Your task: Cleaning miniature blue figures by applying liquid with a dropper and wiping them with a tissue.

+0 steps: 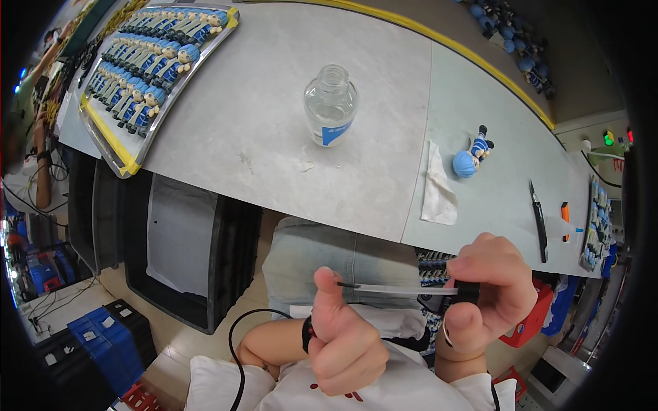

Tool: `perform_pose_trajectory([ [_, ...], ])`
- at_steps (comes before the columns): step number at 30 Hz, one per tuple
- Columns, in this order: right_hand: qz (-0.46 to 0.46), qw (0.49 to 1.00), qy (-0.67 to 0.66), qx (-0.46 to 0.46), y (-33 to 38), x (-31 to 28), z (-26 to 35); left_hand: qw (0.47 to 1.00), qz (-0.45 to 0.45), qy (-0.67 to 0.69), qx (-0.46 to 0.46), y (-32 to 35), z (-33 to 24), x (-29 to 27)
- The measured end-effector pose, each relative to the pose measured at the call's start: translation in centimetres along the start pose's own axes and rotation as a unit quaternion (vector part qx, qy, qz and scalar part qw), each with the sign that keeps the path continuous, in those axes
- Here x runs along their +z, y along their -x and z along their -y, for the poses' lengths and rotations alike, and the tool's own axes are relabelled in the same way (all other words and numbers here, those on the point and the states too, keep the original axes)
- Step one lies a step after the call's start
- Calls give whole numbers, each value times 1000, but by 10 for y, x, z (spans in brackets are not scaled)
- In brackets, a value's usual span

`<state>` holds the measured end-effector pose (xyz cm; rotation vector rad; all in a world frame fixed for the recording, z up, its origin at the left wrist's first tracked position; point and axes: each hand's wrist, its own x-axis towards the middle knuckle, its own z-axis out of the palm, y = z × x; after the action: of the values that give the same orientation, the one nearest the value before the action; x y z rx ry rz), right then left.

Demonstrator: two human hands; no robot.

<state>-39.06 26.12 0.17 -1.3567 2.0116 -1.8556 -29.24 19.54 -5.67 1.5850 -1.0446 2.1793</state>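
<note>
The right hand [490, 288] wraps around the black cap of a thin brush [401, 289], so most of the cap is hidden. The left hand [343, 335] covers its own fingers, and only the thumb shows well. The dark rim cuts off the tray of blue dolls [147, 61] at the top left and another tray [595, 219] at the far right. The dolls [510, 34] at the top right are too blurry to make out. A person [31, 137] at the left edge is mostly cut off.
</note>
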Motion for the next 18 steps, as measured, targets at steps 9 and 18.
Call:
perform_pose_trajectory([
  [9,52,998,25,17,-1,-5,3,999,-29,-13,20,4,5,8],
  [18,44,999,21,5,-2,4,4,1000,-27,-16,-1,4,0,6],
])
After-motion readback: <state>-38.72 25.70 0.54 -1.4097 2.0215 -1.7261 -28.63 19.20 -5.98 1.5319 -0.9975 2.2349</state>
